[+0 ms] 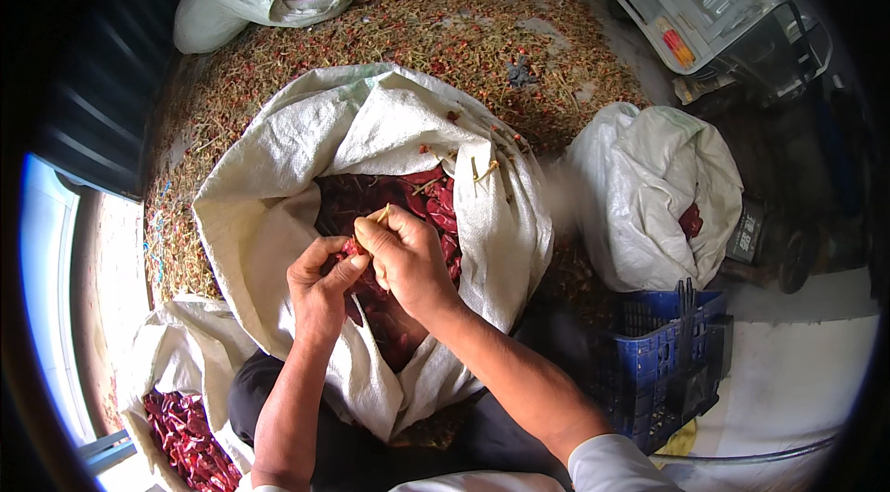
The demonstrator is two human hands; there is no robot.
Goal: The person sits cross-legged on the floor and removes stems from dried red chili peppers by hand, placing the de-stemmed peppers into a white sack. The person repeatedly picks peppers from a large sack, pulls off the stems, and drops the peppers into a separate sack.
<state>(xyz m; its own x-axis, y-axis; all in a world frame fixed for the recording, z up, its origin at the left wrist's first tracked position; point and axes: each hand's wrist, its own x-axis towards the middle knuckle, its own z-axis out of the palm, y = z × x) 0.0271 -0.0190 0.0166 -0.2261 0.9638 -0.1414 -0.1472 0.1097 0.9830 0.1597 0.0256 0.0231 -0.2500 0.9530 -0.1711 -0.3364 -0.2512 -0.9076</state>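
A large white woven sack stands between my knees with its rim rolled outward. Dried red chili peppers fill its inside. Above them my left hand pinches a single dried chili between thumb and fingers. My right hand meets it there, its thumb and forefinger closed on the chili's pale stem. The fingers partly cover both chili and stem. A few loose stem bits cling to the sack's right rim.
Chili stems and fragments litter the floor. A smaller sack of chilies stands at lower left, another sack at right above a blue plastic crate. A filled sack lies at the back, and an electric vehicle's rear at upper right.
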